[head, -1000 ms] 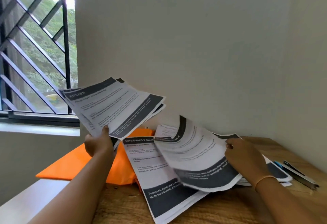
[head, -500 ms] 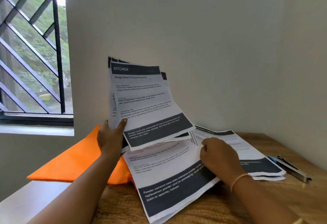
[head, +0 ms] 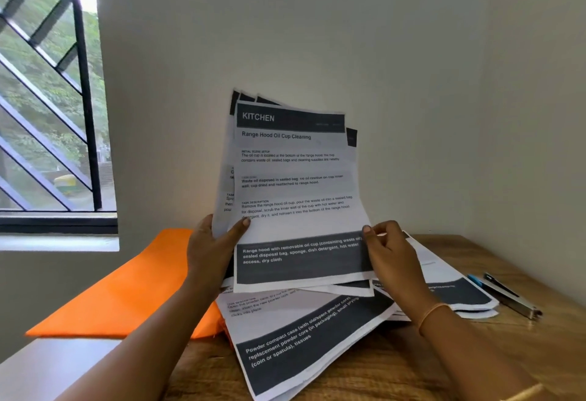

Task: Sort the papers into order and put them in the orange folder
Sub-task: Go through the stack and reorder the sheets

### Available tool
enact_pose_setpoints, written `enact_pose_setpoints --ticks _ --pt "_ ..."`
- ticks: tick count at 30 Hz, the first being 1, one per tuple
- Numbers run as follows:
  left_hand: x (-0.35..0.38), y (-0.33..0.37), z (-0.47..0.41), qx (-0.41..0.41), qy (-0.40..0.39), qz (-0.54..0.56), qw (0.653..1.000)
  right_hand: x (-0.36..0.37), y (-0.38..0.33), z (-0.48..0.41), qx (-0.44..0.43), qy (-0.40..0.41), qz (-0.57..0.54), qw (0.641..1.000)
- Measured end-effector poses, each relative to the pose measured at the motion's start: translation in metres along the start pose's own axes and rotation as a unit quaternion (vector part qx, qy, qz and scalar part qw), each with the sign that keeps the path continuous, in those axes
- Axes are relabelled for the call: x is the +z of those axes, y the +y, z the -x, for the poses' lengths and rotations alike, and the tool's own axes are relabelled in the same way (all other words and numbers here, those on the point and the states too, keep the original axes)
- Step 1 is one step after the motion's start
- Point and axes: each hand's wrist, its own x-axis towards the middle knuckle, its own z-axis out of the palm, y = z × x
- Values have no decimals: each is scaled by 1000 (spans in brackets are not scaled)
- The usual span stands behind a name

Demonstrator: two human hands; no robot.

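I hold a sheaf of printed papers (head: 295, 185) upright in front of me; the top sheet is headed KITCHEN. My left hand (head: 211, 251) grips the sheaf at its lower left edge, thumb across the front. My right hand (head: 391, 253) pinches the lower right edge of the top sheet. More papers (head: 304, 340) lie fanned on the wooden table (head: 396, 365) under the sheaf, with another pile (head: 456, 289) to the right. The orange folder (head: 123, 289) lies flat at the left, partly under the loose papers and overhanging the table's edge.
A stapler with a blue part (head: 507, 294) lies at the right of the table near the side wall. A plain wall stands close behind the table. A barred window (head: 47, 99) with a sill is at the left.
My left hand has swung the KITCHEN sheaf from the left to upright in the middle. My right hand let go of the curled sheet on the table and came up to the sheaf's right edge.
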Motion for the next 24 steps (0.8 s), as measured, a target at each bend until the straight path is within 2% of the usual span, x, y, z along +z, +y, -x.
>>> enact_pose_setpoints --ticks 5,13,20,24 --pt "4 0 4 -10 -8 13 1000 0 0 -1 -5 17 -13 1000" --pt "1 -3 3 0 10 -43 999 3 4 -2 -12 22 -15 1000" --pt "-11 -11 -7 -21 79 -93 992 -4 14 -5 -4 44 1 999" --pt "-23 -16 -15 -45 146 -108 982 -10 22 -9 -3 67 31 997"
